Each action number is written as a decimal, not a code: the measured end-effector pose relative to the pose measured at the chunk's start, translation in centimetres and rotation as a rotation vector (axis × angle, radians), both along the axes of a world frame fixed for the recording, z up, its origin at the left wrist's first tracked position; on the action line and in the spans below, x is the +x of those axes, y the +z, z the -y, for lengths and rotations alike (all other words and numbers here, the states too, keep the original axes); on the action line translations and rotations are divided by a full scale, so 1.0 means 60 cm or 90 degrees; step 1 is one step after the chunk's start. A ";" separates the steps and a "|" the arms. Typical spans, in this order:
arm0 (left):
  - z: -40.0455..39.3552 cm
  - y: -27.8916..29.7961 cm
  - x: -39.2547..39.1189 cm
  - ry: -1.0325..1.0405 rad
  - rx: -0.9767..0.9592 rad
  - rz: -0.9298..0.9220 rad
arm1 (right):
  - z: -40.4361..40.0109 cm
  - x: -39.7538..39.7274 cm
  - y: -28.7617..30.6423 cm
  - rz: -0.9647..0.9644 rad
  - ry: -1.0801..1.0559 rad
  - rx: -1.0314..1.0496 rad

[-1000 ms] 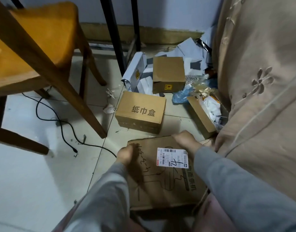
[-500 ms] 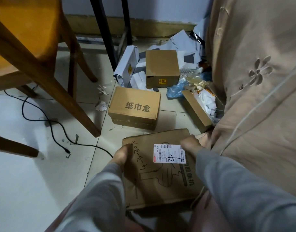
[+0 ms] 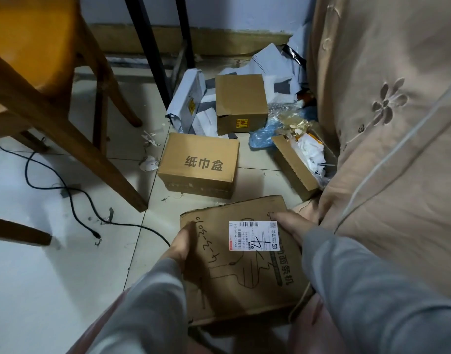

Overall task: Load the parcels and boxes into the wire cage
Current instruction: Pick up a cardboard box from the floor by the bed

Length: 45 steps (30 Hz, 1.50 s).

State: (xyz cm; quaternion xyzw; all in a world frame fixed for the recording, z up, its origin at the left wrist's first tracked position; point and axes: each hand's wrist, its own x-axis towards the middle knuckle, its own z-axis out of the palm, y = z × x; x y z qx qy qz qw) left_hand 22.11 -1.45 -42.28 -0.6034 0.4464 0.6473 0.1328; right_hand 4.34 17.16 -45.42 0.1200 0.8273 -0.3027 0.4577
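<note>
The left hand (image 3: 179, 247) and right hand (image 3: 290, 224) gripped a labelled cardboard box (image 3: 245, 274), fingers clamped on its opposite edges. Two closed boxes (image 3: 199, 164) lay on the floor (image 3: 53, 277) beyond it.

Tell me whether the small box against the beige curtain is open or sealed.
Open. The small box lies tilted beside the beige curtain, its top uncovered, with crumpled white paper showing inside.
</note>
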 end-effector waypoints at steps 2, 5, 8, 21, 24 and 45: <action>0.002 -0.002 0.005 0.031 0.013 -0.011 | -0.005 -0.010 -0.026 0.019 0.001 -0.014; 0.001 0.008 0.003 0.007 -0.001 -0.001 | -0.007 -0.011 -0.045 0.036 -0.018 -0.015; -0.023 0.086 -0.002 0.032 -0.029 0.013 | -0.026 -0.038 -0.132 0.053 -0.036 0.003; 0.044 -0.102 0.023 0.067 -0.065 0.059 | -0.010 0.001 -0.034 0.079 -0.066 -0.031; 0.041 -0.082 0.022 0.094 -0.095 0.055 | -0.009 0.005 -0.002 0.055 -0.093 -0.027; 0.058 0.053 0.044 0.153 -0.082 -0.097 | 0.012 0.037 0.137 0.006 -0.176 -0.112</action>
